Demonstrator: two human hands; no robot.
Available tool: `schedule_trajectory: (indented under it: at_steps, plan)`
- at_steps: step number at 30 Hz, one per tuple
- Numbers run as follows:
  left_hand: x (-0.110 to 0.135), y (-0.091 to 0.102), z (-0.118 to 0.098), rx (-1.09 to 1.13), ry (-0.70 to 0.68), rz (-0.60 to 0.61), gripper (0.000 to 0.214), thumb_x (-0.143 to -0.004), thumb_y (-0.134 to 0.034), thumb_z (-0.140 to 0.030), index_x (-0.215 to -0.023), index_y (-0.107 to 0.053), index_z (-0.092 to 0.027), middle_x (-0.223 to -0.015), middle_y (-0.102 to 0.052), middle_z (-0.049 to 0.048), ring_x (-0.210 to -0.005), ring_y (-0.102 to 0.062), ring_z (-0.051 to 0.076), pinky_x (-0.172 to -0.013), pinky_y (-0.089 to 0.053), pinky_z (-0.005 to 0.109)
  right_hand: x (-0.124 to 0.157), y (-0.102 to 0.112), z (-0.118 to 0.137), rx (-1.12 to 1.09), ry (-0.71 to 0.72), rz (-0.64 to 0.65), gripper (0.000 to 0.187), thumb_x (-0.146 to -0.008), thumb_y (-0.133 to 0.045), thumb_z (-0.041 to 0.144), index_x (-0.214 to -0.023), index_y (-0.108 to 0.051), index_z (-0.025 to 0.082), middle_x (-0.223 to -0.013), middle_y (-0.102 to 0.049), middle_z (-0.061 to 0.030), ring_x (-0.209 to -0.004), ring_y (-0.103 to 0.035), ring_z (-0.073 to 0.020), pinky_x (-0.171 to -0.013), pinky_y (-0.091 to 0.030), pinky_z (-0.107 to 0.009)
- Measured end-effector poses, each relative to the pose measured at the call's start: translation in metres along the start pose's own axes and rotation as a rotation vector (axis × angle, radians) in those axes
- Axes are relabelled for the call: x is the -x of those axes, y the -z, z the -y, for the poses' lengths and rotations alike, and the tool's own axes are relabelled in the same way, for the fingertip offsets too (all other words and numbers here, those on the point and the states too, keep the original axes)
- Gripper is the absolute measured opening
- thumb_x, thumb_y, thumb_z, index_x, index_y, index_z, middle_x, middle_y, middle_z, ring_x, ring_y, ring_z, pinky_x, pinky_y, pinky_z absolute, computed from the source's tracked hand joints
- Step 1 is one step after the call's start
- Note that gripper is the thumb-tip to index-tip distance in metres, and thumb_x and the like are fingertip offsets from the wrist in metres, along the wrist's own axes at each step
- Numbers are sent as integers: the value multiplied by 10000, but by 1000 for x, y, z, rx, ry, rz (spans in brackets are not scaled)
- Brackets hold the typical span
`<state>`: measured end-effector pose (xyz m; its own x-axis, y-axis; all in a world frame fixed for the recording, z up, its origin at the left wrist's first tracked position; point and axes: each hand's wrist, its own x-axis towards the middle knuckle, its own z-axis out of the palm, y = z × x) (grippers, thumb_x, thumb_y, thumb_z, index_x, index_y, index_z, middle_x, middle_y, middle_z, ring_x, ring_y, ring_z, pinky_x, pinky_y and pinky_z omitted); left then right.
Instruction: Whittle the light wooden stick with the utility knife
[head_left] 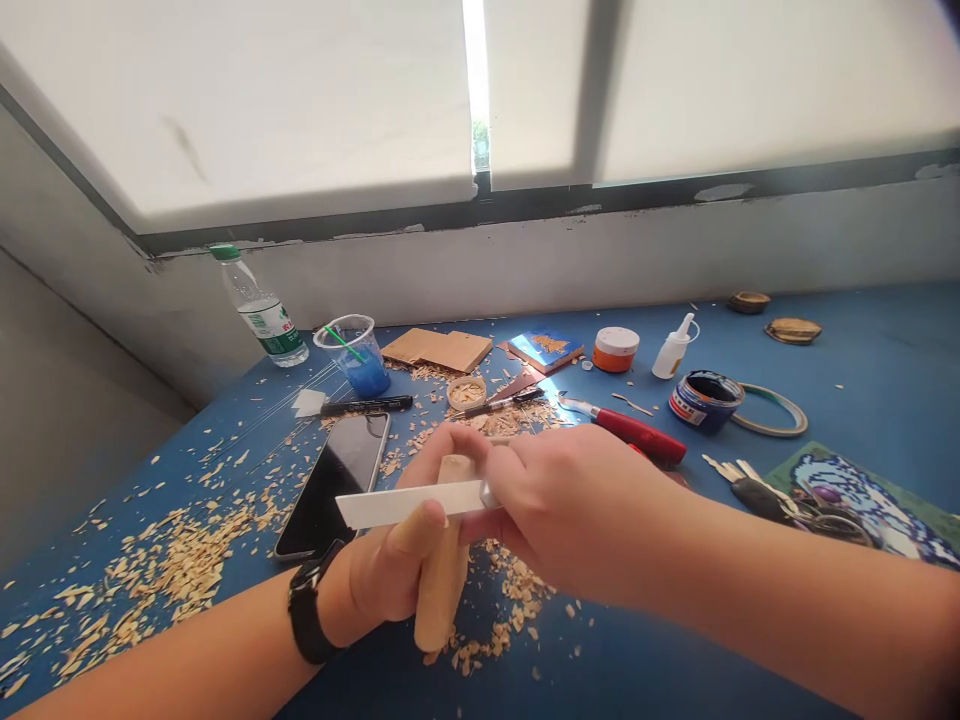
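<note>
My left hand (390, 572), with a black watch (310, 610) at its wrist, is wrapped round a pale piece of carved wood (437, 605). The wood's rounded lower end points down toward me. My right hand (574, 500) is closed on a carving knife (409, 505), and its handle is hidden inside the fist. Its pale, flat blade lies across the wood and points left, with a metal collar beside my right fingers. My left thumb is up against the blade's lower edge. Wood shavings (517, 590) lie on the blue table below both hands.
A phone (337, 480) lies left of my hands. Behind stand a water bottle (262, 315), a plastic cup (364, 365) and a glue bottle (673, 350). A red-handled tool (637, 435), an open paint tin (705, 403) and keys (765, 500) are to the right. More shavings (195, 555) cover the left side.
</note>
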<state>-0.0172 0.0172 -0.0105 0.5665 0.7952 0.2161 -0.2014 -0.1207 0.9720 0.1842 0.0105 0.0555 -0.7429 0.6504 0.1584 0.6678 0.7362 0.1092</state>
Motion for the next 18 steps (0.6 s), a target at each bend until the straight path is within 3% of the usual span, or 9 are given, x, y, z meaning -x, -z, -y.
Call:
schedule_trajectory:
  at_steps: [4,9,18]
  plan:
    - [-2,-5,-8,-3,-7,15,603,-837,-642,-697,-1220,-582,-235,-886,-575,41,-713,-531,210,-633,-460,329,1,-2,1,11,55,-36,235,-947,-670,270,-1124,-701,117,-822,-702,-63,-578,-584,-167,-460,-202,-320]
    - [-4,-4,-9,-52,-25,28,520,-869,-635,-657,-1142,-623,-214,-760,-536,21,-645,-475,185,-606,-405,325,4,-4,1,18,-48,-103,169,-922,-690,309,-1015,-715,170,-755,-682,-28,-519,-560,-177,-459,-148,-331]
    - [-4,-1,-10,-270,-64,-63,531,-940,-505,-678,-1085,-681,-199,-787,-599,51,-700,-542,234,-687,-438,377,4,-4,-1,37,-105,-49,173,-941,-657,302,-848,-683,158,-682,-643,-49,-526,-514,-156,-478,-224,-315]
